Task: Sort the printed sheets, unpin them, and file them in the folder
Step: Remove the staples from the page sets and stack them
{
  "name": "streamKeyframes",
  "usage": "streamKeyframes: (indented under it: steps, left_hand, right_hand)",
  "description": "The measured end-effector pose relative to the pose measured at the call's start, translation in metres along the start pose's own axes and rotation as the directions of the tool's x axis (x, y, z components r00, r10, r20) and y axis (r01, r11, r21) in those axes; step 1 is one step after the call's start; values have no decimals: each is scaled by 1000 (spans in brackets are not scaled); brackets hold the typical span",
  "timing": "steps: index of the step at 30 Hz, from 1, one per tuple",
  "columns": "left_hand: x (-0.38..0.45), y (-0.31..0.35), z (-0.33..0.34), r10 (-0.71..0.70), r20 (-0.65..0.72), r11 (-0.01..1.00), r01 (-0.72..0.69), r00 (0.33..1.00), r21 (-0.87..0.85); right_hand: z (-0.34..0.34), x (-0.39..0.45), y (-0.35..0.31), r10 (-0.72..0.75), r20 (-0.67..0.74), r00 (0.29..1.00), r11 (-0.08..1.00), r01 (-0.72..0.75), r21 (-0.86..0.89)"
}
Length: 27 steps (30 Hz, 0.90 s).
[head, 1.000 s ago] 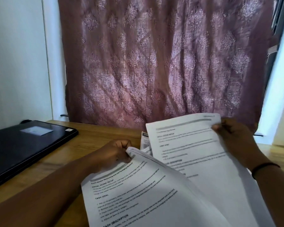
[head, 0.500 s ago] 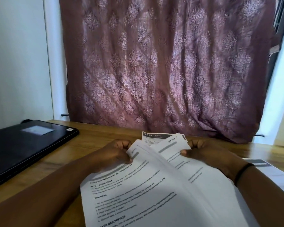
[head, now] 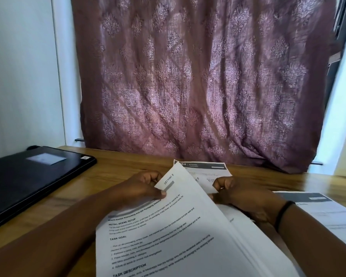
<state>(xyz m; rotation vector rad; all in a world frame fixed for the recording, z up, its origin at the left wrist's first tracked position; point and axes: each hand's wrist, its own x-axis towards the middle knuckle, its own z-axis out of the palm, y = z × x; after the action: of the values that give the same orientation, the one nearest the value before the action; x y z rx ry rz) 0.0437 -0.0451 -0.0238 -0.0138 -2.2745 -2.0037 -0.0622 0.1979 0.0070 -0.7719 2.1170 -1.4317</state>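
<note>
Left hand [head: 142, 186] pinching top sheet [head: 168, 226] corner, right hand [head: 242, 194] gripping lower sheets [head: 254, 236], fanning stack for sorting; sorted sheet [head: 328, 212] lying right on table [head: 118, 166].

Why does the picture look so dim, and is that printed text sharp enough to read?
Head view: light filters through the curtain, leaving the table shadowed; headings on the sheets are legible, body text smeared; straight edges bow near the frame's sides.

Bare forearms, no sleeves, thin black band [head: 283, 214] on right wrist
</note>
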Motion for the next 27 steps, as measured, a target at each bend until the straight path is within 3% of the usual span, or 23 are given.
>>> streamKeyframes:
  steps: [6,13,16,18,19,22,24,27]
  left_hand:
    - [3,-2,-3,22,5,998,-22,1000,-51]
    - [1,1,-5,-3,36,997,0,999,83]
    - [-2,3,-3,-18,38,993,13,999,121]
    - [-3,3,-1,-30,48,993,24,998,113]
    - [-3,4,1,-37,60,992,29,997,126]
    - [-3,6,2,-65,125,973,35,990,226]
    - [-4,8,1,-74,169,969,30,983,247]
    - [-5,10,1,-75,204,970,24,976,241]
  right_hand:
    - [22,11,-3,-38,-212,977,997,24,-69]
    - [38,0,-12,-13,-244,970,993,-16,-113]
    - [45,-6,-10,-158,-247,956,954,83,-288]
    - [46,-10,-9,-242,-131,961,874,158,-460]
    - [46,-14,-11,-213,-27,977,849,172,-500]
    - [46,-22,-17,25,282,959,812,145,-565]
    - [41,-22,-17,117,401,909,863,107,-494]
    - [23,-20,-14,115,529,841,968,25,-250]
